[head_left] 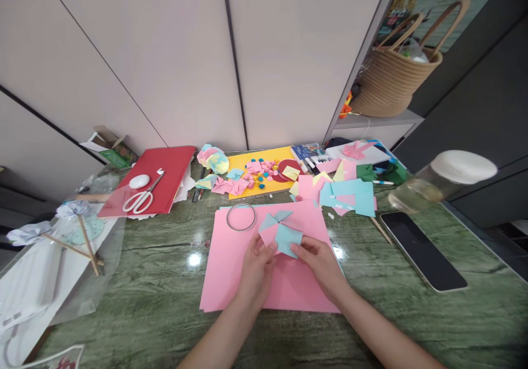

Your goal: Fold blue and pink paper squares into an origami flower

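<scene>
Both hands hold folded paper above a stack of pink paper sheets (231,270) on the table. My left hand (258,267) pinches a pink-and-blue folded paper (270,236), whose light blue flaps fan out at the top like a pinwheel. At its lower right is a light blue paper square (289,241), and my right hand (322,262) grips that square's right edge between thumb and fingers. My left thumb touches the square's left side. Whether the two pieces are joined I cannot tell. Resting on the sheets, left of the folded paper, is a thin metal ring (241,217).
White-handled scissors (142,196) lie on red sheets (169,165) at the left. Behind are a yellow sheet (239,163) with small coloured balls and blue paper pieces (363,193). A phone (421,248) and a lidded clear cup (437,185) are at the right.
</scene>
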`<state>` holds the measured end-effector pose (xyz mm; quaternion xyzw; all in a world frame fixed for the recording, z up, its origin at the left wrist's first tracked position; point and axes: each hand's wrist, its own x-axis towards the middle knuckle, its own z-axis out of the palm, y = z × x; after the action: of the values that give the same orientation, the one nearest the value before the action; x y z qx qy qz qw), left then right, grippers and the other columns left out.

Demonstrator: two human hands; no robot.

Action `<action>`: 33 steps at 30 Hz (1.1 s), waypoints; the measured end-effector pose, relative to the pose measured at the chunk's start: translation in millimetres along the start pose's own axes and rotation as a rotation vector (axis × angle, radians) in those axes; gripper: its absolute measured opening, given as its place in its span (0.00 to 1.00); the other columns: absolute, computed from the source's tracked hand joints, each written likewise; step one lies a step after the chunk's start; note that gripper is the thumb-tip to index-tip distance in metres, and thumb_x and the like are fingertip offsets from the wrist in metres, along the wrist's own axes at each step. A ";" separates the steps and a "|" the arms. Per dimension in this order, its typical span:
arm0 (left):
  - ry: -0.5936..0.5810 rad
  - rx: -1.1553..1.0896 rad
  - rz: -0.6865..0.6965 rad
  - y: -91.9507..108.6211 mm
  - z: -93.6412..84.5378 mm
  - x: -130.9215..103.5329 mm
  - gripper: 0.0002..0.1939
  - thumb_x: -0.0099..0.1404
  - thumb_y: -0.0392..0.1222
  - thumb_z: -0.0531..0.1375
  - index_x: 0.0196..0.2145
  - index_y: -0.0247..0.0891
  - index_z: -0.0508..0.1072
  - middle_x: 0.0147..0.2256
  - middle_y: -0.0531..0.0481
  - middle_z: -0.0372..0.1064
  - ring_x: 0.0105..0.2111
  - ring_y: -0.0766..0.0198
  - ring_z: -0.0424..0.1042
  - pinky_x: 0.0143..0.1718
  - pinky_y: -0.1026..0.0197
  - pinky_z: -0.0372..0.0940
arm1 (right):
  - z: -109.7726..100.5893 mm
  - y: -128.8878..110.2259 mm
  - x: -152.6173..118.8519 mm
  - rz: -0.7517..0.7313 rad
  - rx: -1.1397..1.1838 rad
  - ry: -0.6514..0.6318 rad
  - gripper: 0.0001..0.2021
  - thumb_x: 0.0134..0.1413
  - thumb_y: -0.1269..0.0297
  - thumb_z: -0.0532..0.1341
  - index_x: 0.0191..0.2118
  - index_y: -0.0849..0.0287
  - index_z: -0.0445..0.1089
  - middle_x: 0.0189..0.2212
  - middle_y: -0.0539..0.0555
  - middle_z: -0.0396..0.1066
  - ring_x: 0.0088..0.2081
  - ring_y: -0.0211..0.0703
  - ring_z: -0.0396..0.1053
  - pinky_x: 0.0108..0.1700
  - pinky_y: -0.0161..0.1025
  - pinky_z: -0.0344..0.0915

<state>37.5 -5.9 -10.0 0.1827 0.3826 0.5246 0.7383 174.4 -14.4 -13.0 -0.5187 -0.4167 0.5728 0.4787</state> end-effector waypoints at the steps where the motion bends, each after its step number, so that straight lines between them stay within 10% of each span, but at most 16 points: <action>1: -0.007 -0.003 0.005 0.4 0.7 -0.4 0.20 0.51 0.35 0.63 0.43 0.37 0.64 0.41 0.45 0.70 0.41 0.62 0.70 0.45 0.59 0.60 | 0.0 -0.1 -0.1 -0.001 -0.007 0.005 0.11 0.45 0.57 0.61 0.31 0.61 0.71 0.28 0.52 0.71 0.33 0.43 0.66 0.37 0.39 0.62; 22: -0.103 0.070 0.005 -7.8 0.9 1.4 0.26 0.48 0.34 0.65 0.45 0.33 0.62 0.37 0.39 0.73 0.39 0.52 0.71 0.43 0.52 0.62 | 9.6 5.9 -1.7 0.149 0.428 -0.011 0.14 0.41 0.60 0.65 0.35 0.62 0.74 0.34 0.58 0.74 0.39 0.49 0.68 0.46 0.46 0.59; 33: -0.134 0.014 -0.033 1.2 8.2 -2.5 0.22 0.50 0.36 0.63 0.45 0.33 0.67 0.44 0.39 0.69 0.45 0.52 0.67 0.46 0.54 0.60 | 6.6 7.4 -1.7 0.135 0.254 0.057 0.14 0.40 0.58 0.65 0.34 0.62 0.74 0.32 0.56 0.74 0.35 0.47 0.68 0.42 0.43 0.60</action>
<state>42.5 -6.7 -3.0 0.2162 0.3388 0.4961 0.7696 167.1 -17.4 -19.1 -0.4967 -0.2912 0.6369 0.5127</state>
